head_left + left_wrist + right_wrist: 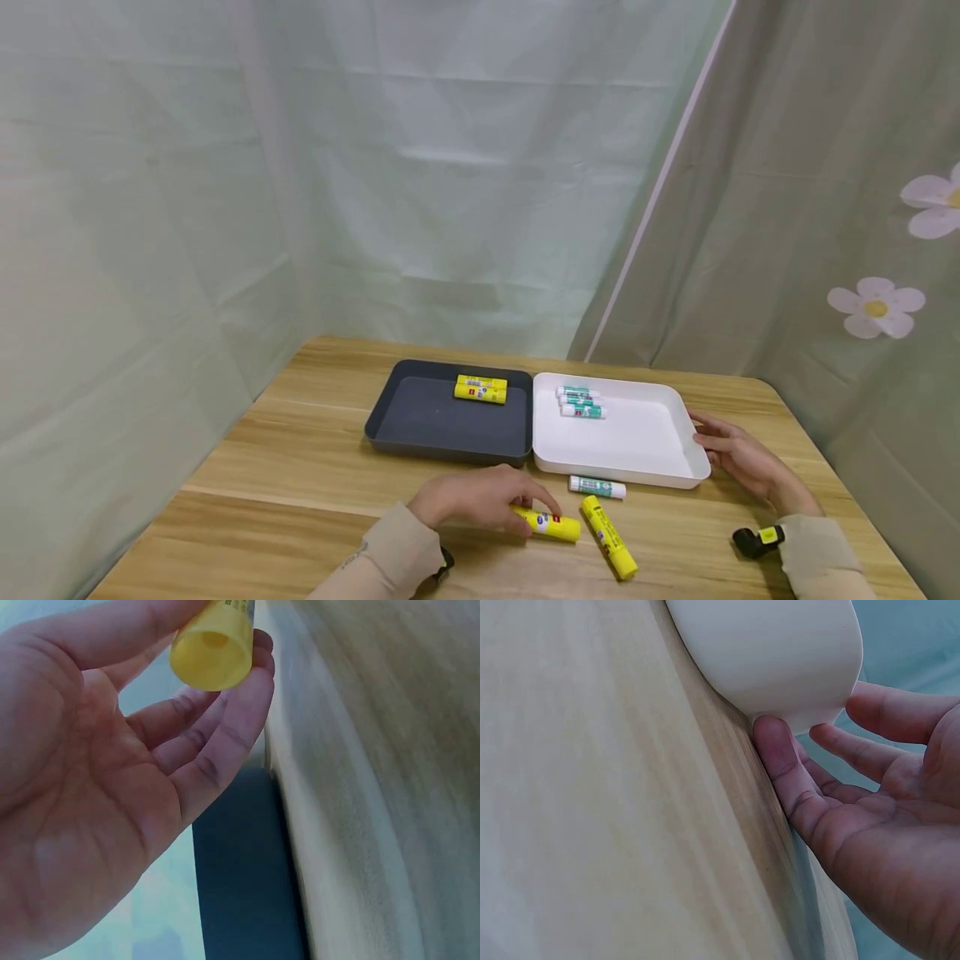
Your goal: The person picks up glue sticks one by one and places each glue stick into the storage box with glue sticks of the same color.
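Fingers (244, 709) pinching yellow tube (558, 527), right fingers (777, 746) touching tray (645, 442)

Wrinkly, pale green cloth (480, 183) hangs behind the worktop (285, 467) and past its left edge. The worktop is light brown striped wood with round back corners. Near the back right corner hangs darker grey cloth (757, 200). White flowers (876, 308) with yellow middles are on its right side.

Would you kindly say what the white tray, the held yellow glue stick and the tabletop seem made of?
White tray: probably plastic, smooth satin, with rounded corners. Held yellow glue stick: likely plastic, smooth, with a recessed end. Tabletop: streaked grain suggests wood or printed laminate, low sheen.
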Tool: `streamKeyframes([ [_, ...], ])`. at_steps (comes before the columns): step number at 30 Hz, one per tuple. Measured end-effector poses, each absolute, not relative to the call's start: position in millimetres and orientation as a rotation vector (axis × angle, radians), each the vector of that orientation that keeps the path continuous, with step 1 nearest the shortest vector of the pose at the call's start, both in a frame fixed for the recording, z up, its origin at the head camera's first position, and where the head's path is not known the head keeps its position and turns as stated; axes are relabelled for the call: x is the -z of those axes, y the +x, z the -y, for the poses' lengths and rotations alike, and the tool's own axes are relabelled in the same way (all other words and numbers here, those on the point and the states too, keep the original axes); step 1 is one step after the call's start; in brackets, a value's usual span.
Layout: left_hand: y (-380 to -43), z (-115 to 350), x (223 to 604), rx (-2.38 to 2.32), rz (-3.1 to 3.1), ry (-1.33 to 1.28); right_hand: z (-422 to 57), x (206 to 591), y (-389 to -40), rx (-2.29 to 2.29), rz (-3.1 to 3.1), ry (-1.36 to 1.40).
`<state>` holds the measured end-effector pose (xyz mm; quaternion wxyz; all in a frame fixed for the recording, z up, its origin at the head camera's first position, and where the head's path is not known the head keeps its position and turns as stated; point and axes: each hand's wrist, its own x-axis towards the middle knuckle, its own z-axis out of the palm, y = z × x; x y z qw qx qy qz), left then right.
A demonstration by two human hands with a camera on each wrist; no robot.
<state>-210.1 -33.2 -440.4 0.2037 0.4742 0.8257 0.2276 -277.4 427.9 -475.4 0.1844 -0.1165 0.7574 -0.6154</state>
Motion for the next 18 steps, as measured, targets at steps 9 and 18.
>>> streamKeyframes([
  [9,-211.9,41.7,430.6,-0.652,-2.319,1.301,-429.8,477.7,-279.5,1.716,-2.157,-0.344],
  [18,-215.7,52.4,421.6,-0.705,-2.376,1.261,-429.1,477.8,-280.1,1.714,-2.167,-0.318],
])
